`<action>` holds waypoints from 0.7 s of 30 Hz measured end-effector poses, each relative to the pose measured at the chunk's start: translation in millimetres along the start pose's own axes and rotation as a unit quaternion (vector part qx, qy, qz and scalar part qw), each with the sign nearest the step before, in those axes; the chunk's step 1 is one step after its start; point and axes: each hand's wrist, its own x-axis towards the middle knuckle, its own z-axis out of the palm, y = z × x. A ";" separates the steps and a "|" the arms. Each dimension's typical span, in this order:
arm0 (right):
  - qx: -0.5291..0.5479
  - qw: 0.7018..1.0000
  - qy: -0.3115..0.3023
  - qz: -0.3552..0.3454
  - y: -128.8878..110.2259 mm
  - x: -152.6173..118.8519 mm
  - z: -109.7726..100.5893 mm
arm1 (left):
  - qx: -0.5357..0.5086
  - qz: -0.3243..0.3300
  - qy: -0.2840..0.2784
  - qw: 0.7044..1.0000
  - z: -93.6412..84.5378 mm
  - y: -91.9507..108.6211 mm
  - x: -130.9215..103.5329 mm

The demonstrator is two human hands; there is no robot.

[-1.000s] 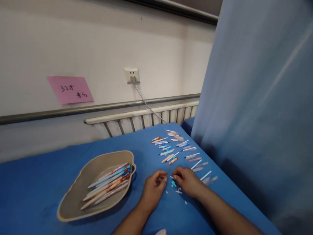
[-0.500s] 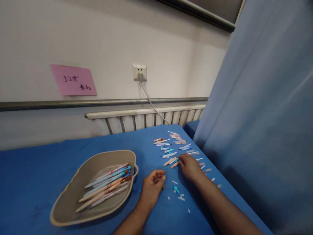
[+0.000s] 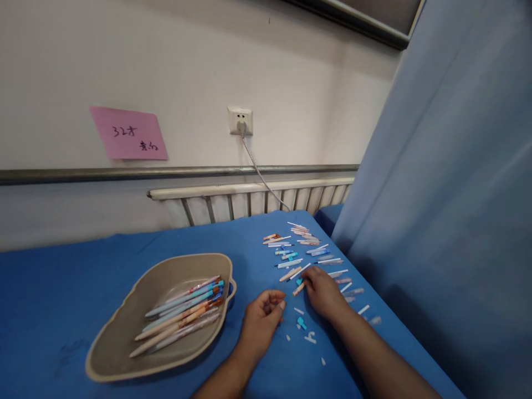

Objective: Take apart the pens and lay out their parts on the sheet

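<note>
My right hand (image 3: 323, 292) reaches into the rows of pen parts. Its fingers are closed at one end of a short orange pen barrel (image 3: 298, 288), with the fingertips partly hidden. Close by lie a white pen refill (image 3: 300, 271), tilted, and a peach pen barrel (image 3: 290, 274). My left hand (image 3: 262, 317) hovers over the blue cloth with its fingers curled and thumb drawn in. Whatever is in it, if anything, is hidden. Between the forearms lie a turquoise clip piece (image 3: 301, 323) and small white bits (image 3: 310, 337).
A beige-brown basin (image 3: 112, 332) holding several assembled pens (image 3: 183, 313) stands at left on the blue-covered bed (image 3: 62, 288). More pen parts (image 3: 307, 235) lie in rows toward the far end. A white rail (image 3: 249, 189), a plugged cable (image 3: 261, 177) and a blue curtain (image 3: 436, 166) border the bed.
My right hand has shifted slightly, and the orange barrel beside its fingertips has moved toward me. The white refill near it now shows longer. My left hand has barely moved.
</note>
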 end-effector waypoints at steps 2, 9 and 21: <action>-0.018 1.000 0.011 -0.004 1.6 1.4 -1.2 | 0.000 0.001 -0.001 1.000 0.0 -0.6 0.0; -0.076 0.995 -0.047 -0.034 0.0 5.2 -7.4 | -0.001 0.004 -0.012 1.000 0.7 -6.8 0.7; -0.028 0.996 -0.067 -0.053 -5.7 -7.2 -12.4 | -0.003 0.007 -0.022 1.000 0.1 -5.7 1.3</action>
